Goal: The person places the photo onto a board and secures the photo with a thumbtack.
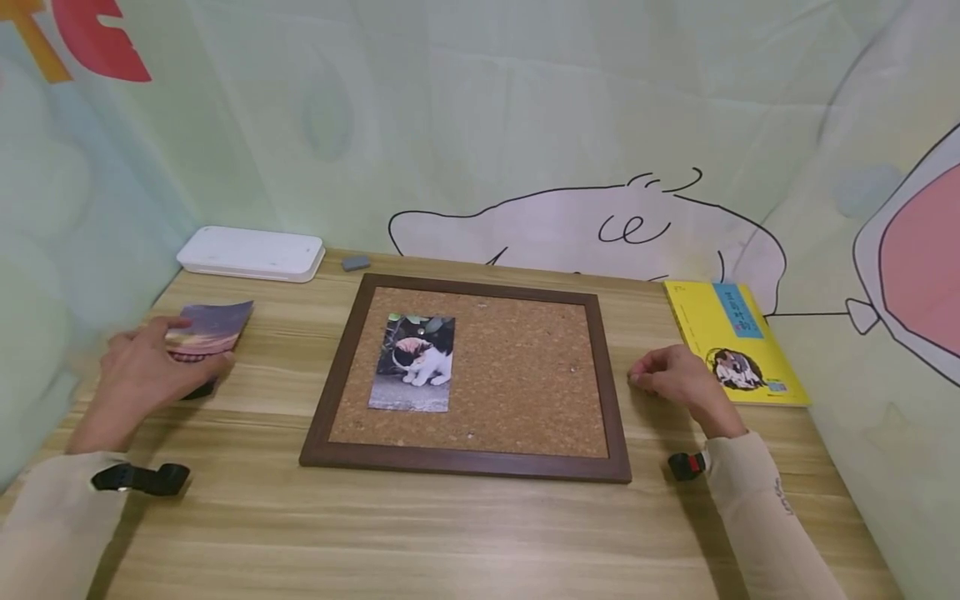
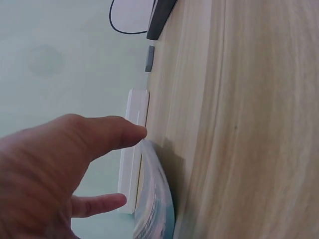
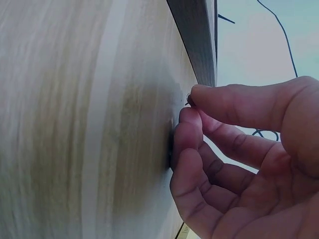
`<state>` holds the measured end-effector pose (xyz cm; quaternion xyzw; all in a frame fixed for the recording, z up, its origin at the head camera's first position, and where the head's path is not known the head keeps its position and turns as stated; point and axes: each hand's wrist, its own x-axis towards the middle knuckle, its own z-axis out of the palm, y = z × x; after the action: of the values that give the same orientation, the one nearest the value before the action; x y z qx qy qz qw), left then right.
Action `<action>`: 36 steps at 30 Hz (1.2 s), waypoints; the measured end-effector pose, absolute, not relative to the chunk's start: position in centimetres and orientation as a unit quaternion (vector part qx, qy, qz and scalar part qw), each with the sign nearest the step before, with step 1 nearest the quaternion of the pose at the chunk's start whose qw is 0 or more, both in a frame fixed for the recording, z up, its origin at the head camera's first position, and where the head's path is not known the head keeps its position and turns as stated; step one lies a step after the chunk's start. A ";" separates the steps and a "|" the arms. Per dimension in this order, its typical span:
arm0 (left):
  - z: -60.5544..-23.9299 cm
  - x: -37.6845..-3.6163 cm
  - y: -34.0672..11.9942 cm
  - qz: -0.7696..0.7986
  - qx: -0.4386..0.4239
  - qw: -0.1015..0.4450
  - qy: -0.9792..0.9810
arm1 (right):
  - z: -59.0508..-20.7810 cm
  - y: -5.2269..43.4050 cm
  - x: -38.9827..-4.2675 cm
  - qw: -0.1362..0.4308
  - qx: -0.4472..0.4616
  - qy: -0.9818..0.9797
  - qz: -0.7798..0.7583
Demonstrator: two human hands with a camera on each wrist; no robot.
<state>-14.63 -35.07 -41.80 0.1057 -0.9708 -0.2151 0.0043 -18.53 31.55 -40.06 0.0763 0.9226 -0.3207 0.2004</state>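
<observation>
My left hand [image 1: 153,362] is at the left of the table, thumb and fingers about a photo with a sunset sky [image 1: 225,318]. In the left wrist view, the thumb tip meets the edge of the curved photo [image 2: 158,201]. Between thumb and forefinger, my right hand [image 1: 678,379] pinches a small thumbtack [image 3: 189,100], close over the table right of the corkboard. The brown-framed corkboard [image 1: 517,392] lies between the hands. On its left half is a kitten photo [image 1: 416,375], with a tack [image 1: 422,331] near its top.
Several more tacks, one being a tack [image 1: 573,368] at the right, stick in the cork. A yellow book [image 1: 690,317] lies beside the right hand. At the back left are a white case [image 1: 251,252] and a grey block [image 1: 356,263]. A printed curtain [image 1: 487,125] hangs behind.
</observation>
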 end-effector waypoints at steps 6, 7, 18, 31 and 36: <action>-42.0 -14.9 -35.1 -0.180 0.084 0.003 -0.980 | -40.0 31.6 -18.5 0.200 0.081 0.921 -0.325; -42.0 -15.0 -35.1 -0.178 0.085 0.000 -0.980 | -40.0 31.6 -18.5 0.200 0.081 0.920 -0.326; -42.1 -15.2 -35.6 -0.241 0.084 0.032 -0.966 | -40.0 31.9 -18.5 0.198 0.074 0.920 -0.329; -41.3 -14.6 -34.2 -0.327 0.120 -0.010 -0.937 | -39.5 31.7 -18.3 0.187 0.073 0.916 -0.347; -40.5 -14.6 -32.8 -0.374 0.123 -0.019 -0.919 | -39.3 31.7 -18.2 0.177 0.077 0.910 -0.366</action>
<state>-14.64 -32.83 -40.49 0.1226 -0.9190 -0.3744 -0.0187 -18.21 31.67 -39.29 0.0768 0.9105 -0.3660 0.1766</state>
